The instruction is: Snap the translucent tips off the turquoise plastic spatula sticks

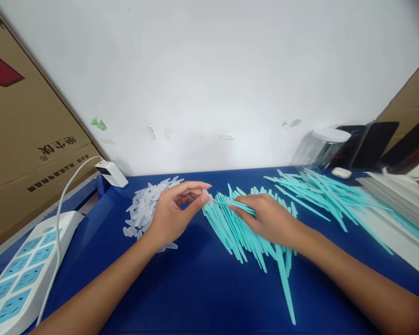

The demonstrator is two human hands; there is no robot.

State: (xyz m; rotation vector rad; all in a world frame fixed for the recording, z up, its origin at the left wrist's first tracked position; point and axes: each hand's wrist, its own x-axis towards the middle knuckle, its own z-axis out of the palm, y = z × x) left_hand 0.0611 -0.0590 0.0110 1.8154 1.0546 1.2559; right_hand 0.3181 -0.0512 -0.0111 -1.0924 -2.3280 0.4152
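My left hand (174, 211) pinches a small clear plastic cap (207, 195) between thumb and fingertips, just right of a heap of clear caps (145, 207). My right hand (268, 216) rests on a pile of teal plastic sticks (237, 232) and holds one teal stick (230, 204), whose tip points left at the cap. Cap and stick tip touch or nearly touch. Both hands hover low over the blue table (202, 288).
A second spread of teal sticks (321, 193) lies at the back right, beside white stacked sheets (398, 200). A clear jar (319, 149), a small white case (341, 172) and dark phones (370, 144) stand behind. A white power strip (21, 270) lies left, by cardboard boxes (28, 139).
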